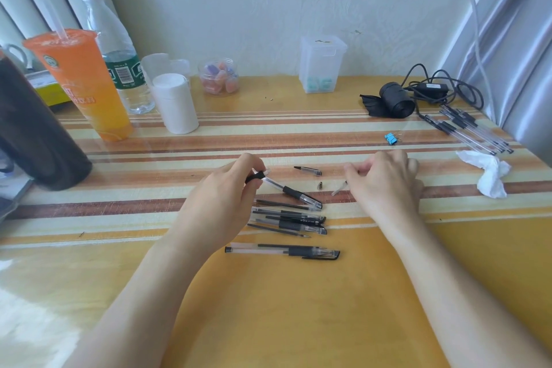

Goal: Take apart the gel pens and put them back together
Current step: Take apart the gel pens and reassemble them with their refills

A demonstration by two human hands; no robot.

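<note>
My left hand (224, 191) pinches a short pen piece with a black rubber grip and a clear end (259, 175), lifted just above the table. Under it a capped gel pen (294, 193) lies slanting down to the right. My right hand (385, 182) is curled, and a thin clear refill (340, 188) sticks out from under its thumb. Between the hands lie a black-clipped cap (308, 170) and a small metal tip (319, 186). A heap of pens and refills (289, 218) lies nearer me, and one whole capped pen (283, 251) lies apart in front.
An orange drink cup (80, 84), water bottle (119, 63), white roll (176, 104) and dark flask (35, 128) stand at the left. At the back are a candy jar (219, 76) and a clear box (321, 66). At the right: black roll (394, 101), cables (442, 89), more pens (475, 131), blue clip (392, 138), tissue (490, 172).
</note>
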